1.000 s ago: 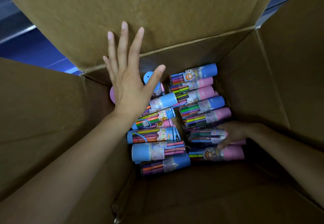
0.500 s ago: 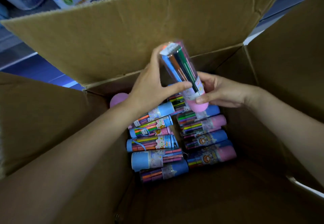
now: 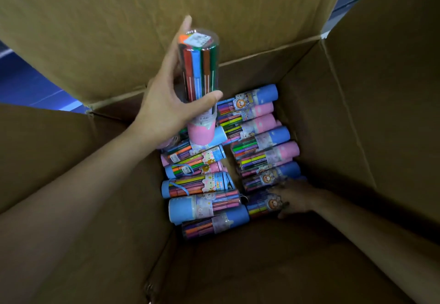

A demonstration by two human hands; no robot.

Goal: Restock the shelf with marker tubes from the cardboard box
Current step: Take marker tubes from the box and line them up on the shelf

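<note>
An open cardboard box (image 3: 357,137) holds several marker tubes lying in two rows, with blue or pink caps. My left hand (image 3: 164,103) grips one clear marker tube with a pink cap (image 3: 200,82), held upright above the box's far side. My right hand (image 3: 292,199) reaches deep into the box at the right row and curls round a blue-capped tube (image 3: 264,205) lying near the bottom of that row; its fingers are in shadow.
The box's far flap (image 3: 166,29) stands up behind the held tube. Side flaps (image 3: 47,160) spread left and right. A blue floor (image 3: 23,84) shows past the left edge. The near part of the box bottom (image 3: 262,268) is bare cardboard.
My right hand let go of the pink-capped tube and dropped back into the box onto a tube in the right row. My left hand now holds the lifted tube alone, more upright.
</note>
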